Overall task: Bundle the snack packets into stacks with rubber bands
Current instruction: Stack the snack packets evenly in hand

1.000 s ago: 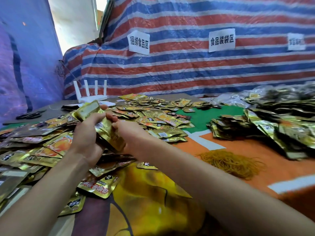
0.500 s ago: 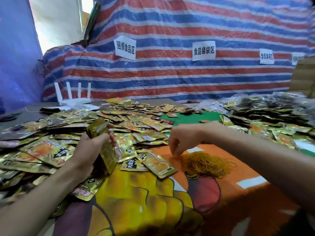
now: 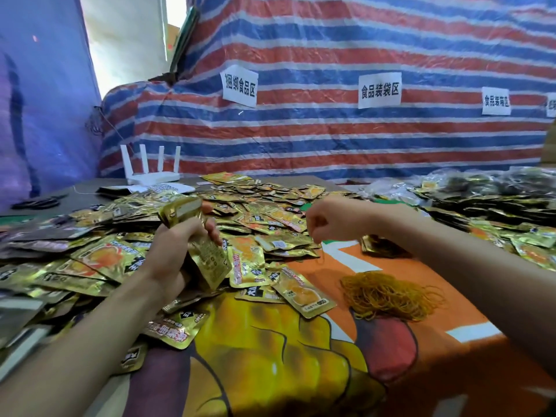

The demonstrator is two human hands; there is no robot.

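My left hand (image 3: 177,251) grips an upright stack of gold snack packets (image 3: 197,239) above the loose packets. My right hand (image 3: 334,219) is raised over the table to the right of the stack, its fingertips pinching a thin yellow rubber band (image 3: 321,251) that dangles below it. A heap of yellow rubber bands (image 3: 388,294) lies on the orange cloth below and right of that hand. Loose gold packets (image 3: 261,212) cover the table's left and middle.
Another pile of packets (image 3: 493,206) spreads along the right side. A white router (image 3: 150,173) with upright antennas stands at the back left. A striped tarp (image 3: 331,139) with paper signs hangs behind. The printed cloth (image 3: 301,356) covers the near table.
My right hand left the stack, dipped to the rubber band heap, and has now lifted up and away with one band. My left hand keeps hold of the stack.
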